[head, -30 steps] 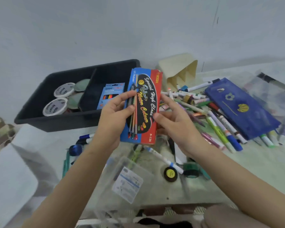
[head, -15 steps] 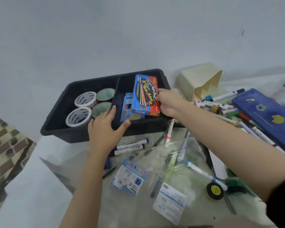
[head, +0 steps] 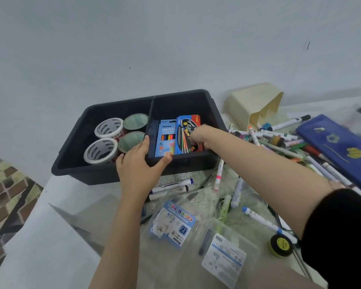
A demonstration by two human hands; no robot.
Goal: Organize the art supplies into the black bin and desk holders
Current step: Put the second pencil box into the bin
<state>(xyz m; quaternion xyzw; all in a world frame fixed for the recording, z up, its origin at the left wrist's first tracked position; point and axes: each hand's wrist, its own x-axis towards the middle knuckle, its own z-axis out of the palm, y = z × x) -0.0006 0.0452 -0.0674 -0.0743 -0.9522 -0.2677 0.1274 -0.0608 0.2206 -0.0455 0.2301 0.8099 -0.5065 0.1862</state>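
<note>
A black bin [head: 104,174] with a middle divider stands at the back left of the table. Its left half holds several tape rolls [head: 108,127]. In its right half a light blue Ninso neon pencil box [head: 165,136] lies flat. My right hand [head: 200,136] reaches into that half and grips a red and blue coloured pencil box [head: 186,130], which leans beside the neon box. My left hand [head: 140,165] holds the bin's front rim, fingers hooked over the edge near the divider. A cream desk holder [head: 252,107] lies tipped at the back.
Loose markers and pens [head: 279,140] are piled right of the bin, beside a blue pencil pouch [head: 338,147]. Clear plastic packs, one labelled colour pen [head: 173,224], lie in front. Two whiteboard markers [head: 171,186] and a small yellow tape roll [head: 280,245] lie nearby. Tiled floor shows at left.
My right hand has carried the red and blue pencil box from mid-air in front of me down into the bin's right half. My left hand let go of it and took the bin's rim.
</note>
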